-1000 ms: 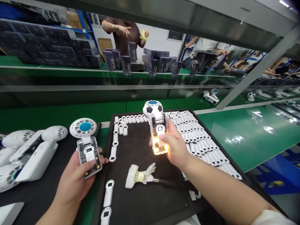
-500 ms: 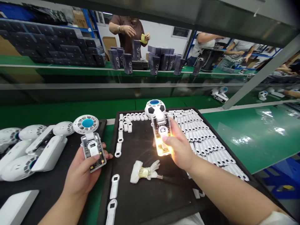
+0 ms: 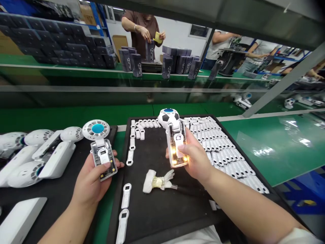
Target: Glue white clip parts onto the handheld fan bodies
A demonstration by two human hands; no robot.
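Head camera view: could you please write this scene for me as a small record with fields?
Left hand: grips blue-centred fan
Right hand: grips football-patterned fan
Lights: orange glow, right fan
Black tray: white windowed pieces, wrapped white bundle
Left of tray: white fans
Background: person in brown shirt, stacked dark boxes

Moderately bright, fairly even light is seen around both hands. In the right hand, a warm orange glow is given off at the lower end of the clear rectangular soccer-ball-topped device. White glare is reflected by the glossy green tabletop to that hand's right. Beyond the hands, distant detail is softened; the outer edges are stretched by wide-angle distortion.
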